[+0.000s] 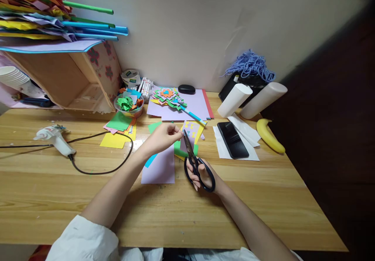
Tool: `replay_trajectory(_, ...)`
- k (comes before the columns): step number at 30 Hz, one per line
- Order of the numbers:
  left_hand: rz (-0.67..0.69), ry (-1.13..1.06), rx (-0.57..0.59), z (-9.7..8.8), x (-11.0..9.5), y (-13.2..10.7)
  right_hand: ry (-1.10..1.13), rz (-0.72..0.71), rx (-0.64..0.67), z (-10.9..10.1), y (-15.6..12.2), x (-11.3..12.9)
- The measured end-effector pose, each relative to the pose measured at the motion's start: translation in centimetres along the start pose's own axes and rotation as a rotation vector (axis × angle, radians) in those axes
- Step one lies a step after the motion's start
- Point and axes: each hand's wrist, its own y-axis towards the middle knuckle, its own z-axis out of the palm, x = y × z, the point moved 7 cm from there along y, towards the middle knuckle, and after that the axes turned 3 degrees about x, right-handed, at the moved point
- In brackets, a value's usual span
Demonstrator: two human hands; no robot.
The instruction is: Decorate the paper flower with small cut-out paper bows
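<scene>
My right hand grips black scissors, blades pointing up and away over the table. My left hand pinches a small paper piece right at the scissor tips; the piece is mostly hidden by my fingers. Under both hands lie a lilac sheet, a green sheet and a yellow sheet with small cut-outs. Farther back, a layered paper flower on a blue stick rests on a lilac sheet.
A glue gun with a black cord lies at left. A bowl of paper scraps, coloured sheets, markers and tape sit behind. At right are a phone on white paper, two white rolls, a banana and blue yarn.
</scene>
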Motion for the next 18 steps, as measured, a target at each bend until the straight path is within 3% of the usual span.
replay_trajectory(2,0.004,0.011,0.005,-0.4,-0.2,-0.1,0.006,0.005,-0.003,-0.1,0.0,-0.1)
replay_trajectory(7,0.099,0.089,-0.146,-2.0,-1.2,-0.3,0.028,0.033,0.014,0.0,0.1,-0.4)
replay_trajectory(18,0.134,-0.054,-0.088,-1.3,-0.6,0.4,0.030,0.061,0.064,0.3,0.0,-0.1)
